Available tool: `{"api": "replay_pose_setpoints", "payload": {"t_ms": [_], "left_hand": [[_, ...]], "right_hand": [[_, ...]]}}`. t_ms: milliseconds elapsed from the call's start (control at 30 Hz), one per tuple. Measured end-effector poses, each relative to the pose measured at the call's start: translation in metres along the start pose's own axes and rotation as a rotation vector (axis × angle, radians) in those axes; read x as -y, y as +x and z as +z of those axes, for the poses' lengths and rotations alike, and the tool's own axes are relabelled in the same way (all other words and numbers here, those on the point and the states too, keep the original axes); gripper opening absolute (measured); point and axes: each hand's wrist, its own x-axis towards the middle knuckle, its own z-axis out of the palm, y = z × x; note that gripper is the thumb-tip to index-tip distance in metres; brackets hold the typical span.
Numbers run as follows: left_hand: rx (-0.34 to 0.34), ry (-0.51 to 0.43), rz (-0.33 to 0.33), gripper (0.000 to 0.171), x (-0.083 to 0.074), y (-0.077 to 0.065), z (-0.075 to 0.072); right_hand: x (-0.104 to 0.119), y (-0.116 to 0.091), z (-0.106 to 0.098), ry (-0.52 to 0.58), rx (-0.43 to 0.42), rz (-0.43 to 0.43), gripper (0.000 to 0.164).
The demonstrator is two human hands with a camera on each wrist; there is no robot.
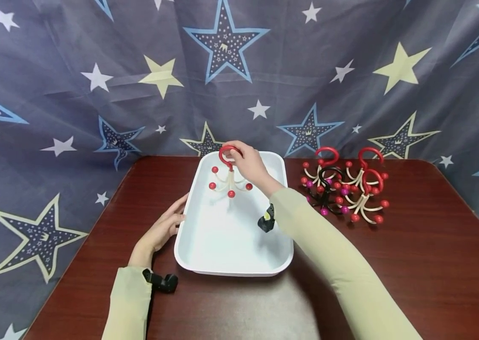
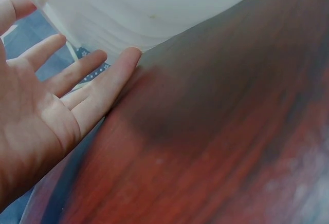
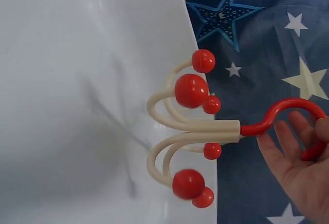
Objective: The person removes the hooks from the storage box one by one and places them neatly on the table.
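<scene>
My right hand (image 1: 245, 160) grips the red hook end of a multi-prong hanger (image 3: 211, 131), whose cream prongs curve up to red ball tips. It hangs hook-up over the far half of a white plastic tray (image 1: 231, 271); in the right wrist view its shadow falls on the tray's inside. Thumb and fingers wrap the hook's open end. At the tray's left side rests my left hand (image 1: 163, 231), fingers extended and spread against the outer wall. The left wrist view shows that hand (image 2: 46, 111) palm inward, its fingertips right at the tray wall.
To the tray's right stands a cluster of similar hangers: several with red hooks (image 1: 371, 182) and cream prongs, and a black one (image 1: 326, 189) with magenta balls. All are on the dark red wooden table (image 1: 426, 264). A star-patterned cloth (image 1: 307, 85) hangs behind the table's far edge.
</scene>
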Motion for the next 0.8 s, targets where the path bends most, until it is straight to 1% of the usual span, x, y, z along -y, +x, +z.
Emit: {"api": "replay_pose_setpoints", "payload": {"t_ms": [133, 333, 433, 567, 700, 800], "left_hand": [[0.005, -0.002, 0.01, 0.06, 0.0, 0.001, 0.001], [-0.011, -0.014, -0.006, 0.06, 0.0, 0.001, 0.001], [0.001, -0.016, -0.002, 0.06, 0.0, 0.001, 0.0], [0.02, -0.015, 0.007, 0.061, -0.001, 0.001, 0.0], [0.012, -0.01, 0.0, 0.061, -0.001, 0.001, 0.0], [0.0, -0.004, -0.011, 0.061, -0.001, 0.001, 0.001]], "right_hand": [[0.001, -0.008, -0.014, 0.006, 0.001, -0.029, 0.025], [0.005, -0.024, -0.036, 0.079, -0.01, -0.075, 0.025], [0.009, -0.033, -0.046, 0.098, -0.001, -0.088, 0.026], [0.022, -0.051, -0.06, 0.124, 0.021, -0.106, 0.028], [0.033, -0.069, -0.074, 0.156, 0.017, -0.152, 0.029], [0.027, -0.075, -0.084, 0.156, 0.008, -0.183, 0.029]]}}
